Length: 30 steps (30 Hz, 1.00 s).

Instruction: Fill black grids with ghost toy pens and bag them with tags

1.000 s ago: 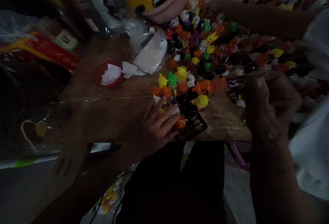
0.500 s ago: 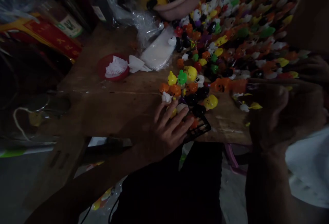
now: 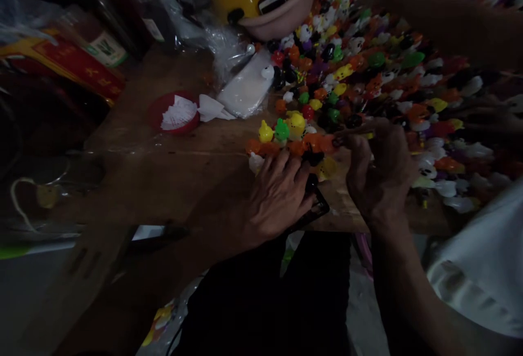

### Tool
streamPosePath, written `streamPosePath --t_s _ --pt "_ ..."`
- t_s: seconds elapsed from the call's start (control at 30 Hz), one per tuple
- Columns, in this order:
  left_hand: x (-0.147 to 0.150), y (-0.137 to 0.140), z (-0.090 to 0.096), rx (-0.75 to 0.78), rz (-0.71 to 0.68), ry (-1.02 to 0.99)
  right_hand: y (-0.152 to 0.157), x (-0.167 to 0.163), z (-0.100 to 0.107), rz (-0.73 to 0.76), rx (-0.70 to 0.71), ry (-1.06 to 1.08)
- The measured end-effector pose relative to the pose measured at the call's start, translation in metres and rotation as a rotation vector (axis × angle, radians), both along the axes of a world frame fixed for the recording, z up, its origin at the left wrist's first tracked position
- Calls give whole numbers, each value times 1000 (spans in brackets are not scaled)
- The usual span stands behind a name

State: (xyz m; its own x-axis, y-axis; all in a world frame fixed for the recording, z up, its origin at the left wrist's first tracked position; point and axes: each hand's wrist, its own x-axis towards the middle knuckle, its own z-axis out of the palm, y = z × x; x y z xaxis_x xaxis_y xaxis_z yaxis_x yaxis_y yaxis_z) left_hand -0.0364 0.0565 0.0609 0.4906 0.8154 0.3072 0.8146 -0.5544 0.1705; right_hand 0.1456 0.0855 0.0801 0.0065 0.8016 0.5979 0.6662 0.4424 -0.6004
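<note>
At left on the wooden worktop (image 3: 196, 173), a red dish (image 3: 192, 127) is holding white slips (image 3: 177, 113); your left hand (image 3: 280, 198) is covering small toys (image 3: 281, 130) and a black tray (image 3: 322, 203), fingers curled close together, any pinch hidden. Beside orange toys (image 3: 314, 142), your right hand (image 3: 382, 176) is bending its fingers inward, though blur is obscuring whether they are pinching anything.

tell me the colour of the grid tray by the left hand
Black; the grid tray shows best in the head view.
</note>
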Motion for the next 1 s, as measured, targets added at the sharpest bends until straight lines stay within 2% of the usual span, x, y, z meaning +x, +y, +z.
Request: streamPosePath --t_s 0.2,0.37,0.6,0.73,0.83,1.0 --pt "-11 22 15 -146 -125 39 12 2 8 34 23 -279" --pt "-6 23 23 -216 -22 70 24 -7 9 109 0 -264" --pt "-4 10 13 -187 -25 39 30 -13 20 249 -98 -318" --pt "-2 9 6 -199 40 10 44 -16 5 284 -88 -406" --pt "0 9 4 -229 62 6 49 -13 -8 286 -135 -387" --pt "0 9 7 -258 66 21 45 -7 3 288 -180 -462"
